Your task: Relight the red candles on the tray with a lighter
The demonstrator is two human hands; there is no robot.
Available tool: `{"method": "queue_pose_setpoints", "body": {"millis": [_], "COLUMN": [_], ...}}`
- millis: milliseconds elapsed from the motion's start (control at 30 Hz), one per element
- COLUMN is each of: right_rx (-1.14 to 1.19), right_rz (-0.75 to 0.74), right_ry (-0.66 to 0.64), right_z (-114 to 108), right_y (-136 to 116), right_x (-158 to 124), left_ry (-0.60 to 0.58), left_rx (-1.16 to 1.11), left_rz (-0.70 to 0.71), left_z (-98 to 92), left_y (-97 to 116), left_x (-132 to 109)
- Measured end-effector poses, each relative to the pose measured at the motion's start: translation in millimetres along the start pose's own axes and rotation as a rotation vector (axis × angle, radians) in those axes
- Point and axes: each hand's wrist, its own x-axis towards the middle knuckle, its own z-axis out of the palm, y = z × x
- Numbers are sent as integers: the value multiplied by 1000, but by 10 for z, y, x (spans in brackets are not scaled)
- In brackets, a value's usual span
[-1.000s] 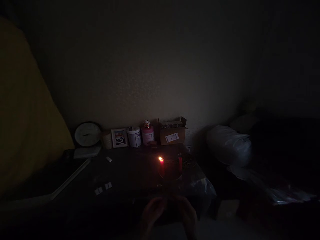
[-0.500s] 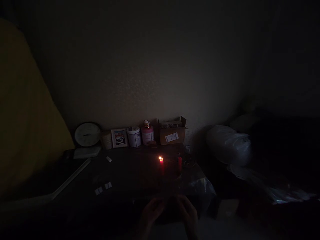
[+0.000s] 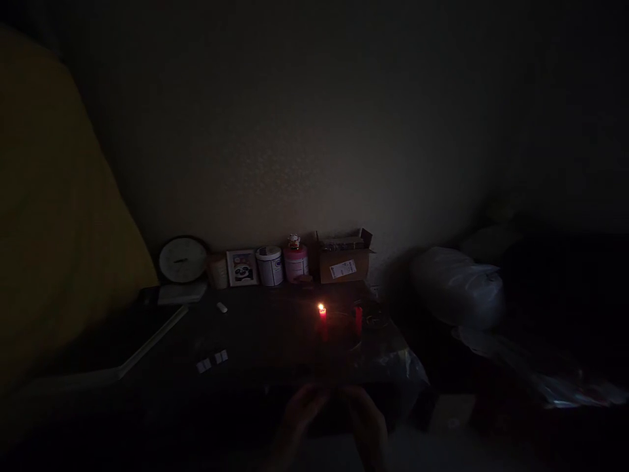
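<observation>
Dark table [image 3: 265,344] edge between candle [image 3: 322,320] and 2 hands [image 3: 302,412] [image 3: 369,423]

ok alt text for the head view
A lit red candle glows on a dark table in a near-black room, an unlit red candle beside it. The left hand and right hand show dimly, close together, at the bottom.

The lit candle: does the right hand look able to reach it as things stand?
Probably yes: the lit candle stands beyond the right hand with nothing that I can make out between them. The unlit candle stands to its right, apart. The dark could hide something.
</observation>
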Motion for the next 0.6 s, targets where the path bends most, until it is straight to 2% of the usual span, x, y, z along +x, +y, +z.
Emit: {"method": "queue_pose_setpoints", "body": {"millis": [100,333,600], "right_rx": [25,-72,-13], "right_rz": [-61,47,30], "right_ry": [-5,-45,-41], "right_z": [46,15,17], "right_y": [-1,-81,-97], "right_x": [-28,-46,-41], "left_ry": [7,-4,6], "left_rx": [18,43,68], "left_rz": [12,11,-7], "left_z": [51,74,104], "left_y": [7,69,108], "left_x": [-36,-69,-113]}}
